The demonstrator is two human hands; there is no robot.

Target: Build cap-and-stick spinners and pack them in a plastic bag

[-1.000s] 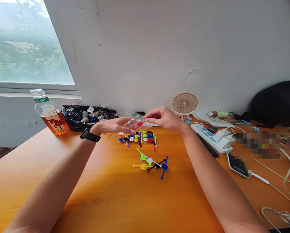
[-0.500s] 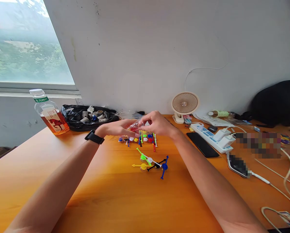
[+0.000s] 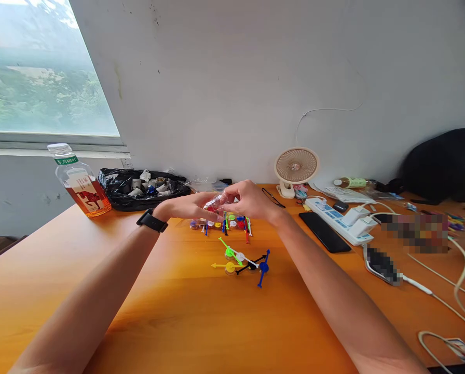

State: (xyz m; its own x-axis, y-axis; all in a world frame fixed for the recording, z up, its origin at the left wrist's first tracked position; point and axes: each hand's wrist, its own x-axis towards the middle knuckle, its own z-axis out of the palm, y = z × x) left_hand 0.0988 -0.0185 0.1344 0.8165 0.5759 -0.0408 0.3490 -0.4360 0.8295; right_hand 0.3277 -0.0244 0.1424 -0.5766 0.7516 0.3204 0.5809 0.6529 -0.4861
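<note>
My left hand (image 3: pixel 191 205), with a dark watch on the wrist, is closed on the left side of a clear plastic bag (image 3: pixel 217 200) with something red inside. The right hand (image 3: pixel 251 200) pinches the bag's other side, its thumb and fingers bent together. Several colored arrow spinners on clear round bases lie nearer me: a yellow spinner (image 3: pixel 230 267), a green spinner (image 3: pixel 229 253), a white spinner (image 3: pixel 240 257), a black spinner (image 3: pixel 251 266) and a blue spinner (image 3: pixel 263 267). Just below the hands sits a group of more colored spinners (image 3: pixel 233 224), partly covered by them.
A tea bottle (image 3: pixel 85 189) and a black bag with grey tube pieces (image 3: pixel 137 189) stand at the back left. Toward the right are a small fan (image 3: pixel 296 167), a black phone (image 3: pixel 324 231), a white power strip (image 3: pixel 339 222), cables and a dark bag (image 3: pixel 442 166).
The right hand's fingers have curled closer over the plastic bag and its wrist has shifted slightly left. The left hand and the spinners on the table are nearly unchanged.
</note>
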